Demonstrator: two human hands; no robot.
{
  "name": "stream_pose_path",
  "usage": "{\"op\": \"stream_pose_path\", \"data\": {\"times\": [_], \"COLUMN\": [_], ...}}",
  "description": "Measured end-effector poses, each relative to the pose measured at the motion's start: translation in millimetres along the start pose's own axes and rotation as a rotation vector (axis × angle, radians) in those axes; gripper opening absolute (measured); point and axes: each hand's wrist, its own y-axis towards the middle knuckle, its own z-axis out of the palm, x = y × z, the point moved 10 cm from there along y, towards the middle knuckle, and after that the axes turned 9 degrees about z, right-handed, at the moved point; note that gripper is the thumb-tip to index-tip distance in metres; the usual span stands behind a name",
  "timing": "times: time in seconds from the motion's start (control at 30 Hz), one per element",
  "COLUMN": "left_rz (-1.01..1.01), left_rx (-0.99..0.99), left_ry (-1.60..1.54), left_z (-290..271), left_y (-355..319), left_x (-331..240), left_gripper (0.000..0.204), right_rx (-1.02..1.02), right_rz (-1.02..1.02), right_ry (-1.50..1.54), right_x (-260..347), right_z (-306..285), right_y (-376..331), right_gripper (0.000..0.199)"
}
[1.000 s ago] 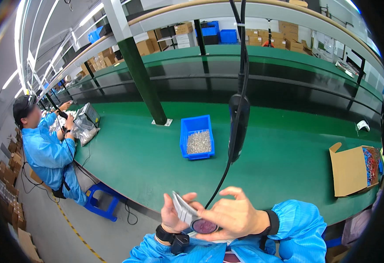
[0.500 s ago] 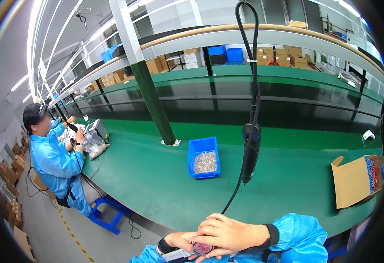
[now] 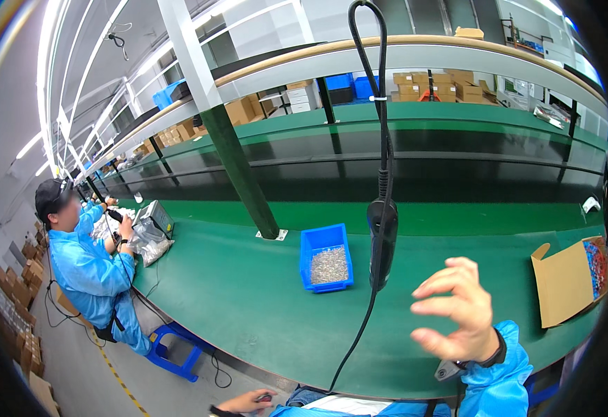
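My right hand (image 3: 460, 313) is raised over the green bench (image 3: 262, 313). Its fingers are apart and curved, and nothing is between them. Just left of it, a black electric screwdriver (image 3: 383, 243) hangs upright on its looped cable, not touched by the hand. At the lower edge my left hand (image 3: 245, 402) is closed, palm partly out of view. A small dark thing (image 3: 265, 398) shows at its fingertips, too small to name. Farther in, a blue bin (image 3: 306, 267) holds many small silvery metal parts (image 3: 330, 266).
An open cardboard box (image 3: 564, 288) with red and blue pieces stands at the right. A green post (image 3: 241, 174) rises from the bench behind the bin. At the left a co-worker in blue (image 3: 92, 257) sits by a blue stool (image 3: 175, 347), handling things near a clear bag (image 3: 152, 243).
My hands have come apart from around a round, reddish-faced thing with a grey strap. The right rose toward the screwdriver and opened; the left moved left and down. The view shifted slightly.
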Motion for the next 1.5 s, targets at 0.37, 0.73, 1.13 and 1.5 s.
{"op": "stream_pose_path", "data": {"times": [0.37, 0.73, 1.13, 1.5], "left_rz": [0.157, 0.302, 0.108, 0.327], "left_rx": [-0.214, 0.138, 0.228, 0.213], "left_ry": [0.100, 0.010, 0.704, 0.524], "left_z": [25, 50, 72, 60], "left_y": [120, 39, 13, 34], "left_x": [111, -49, -92, -97], "left_gripper": [0.042, 0.027, 0.028, 0.028], "right_rx": [-0.113, 0.144, 0.154, 0.182], "right_rz": [0.313, 0.906, 0.865, 0.792], "right_ry": [-0.219, 0.606, 0.588, 0.479], "right_x": [-145, -302, -297, -286], "right_z": [37, 133, 136, 138], "right_y": [1, -78, -80, -67], "right_gripper": [0.017, 0.017, 0.015, 0.015]}}
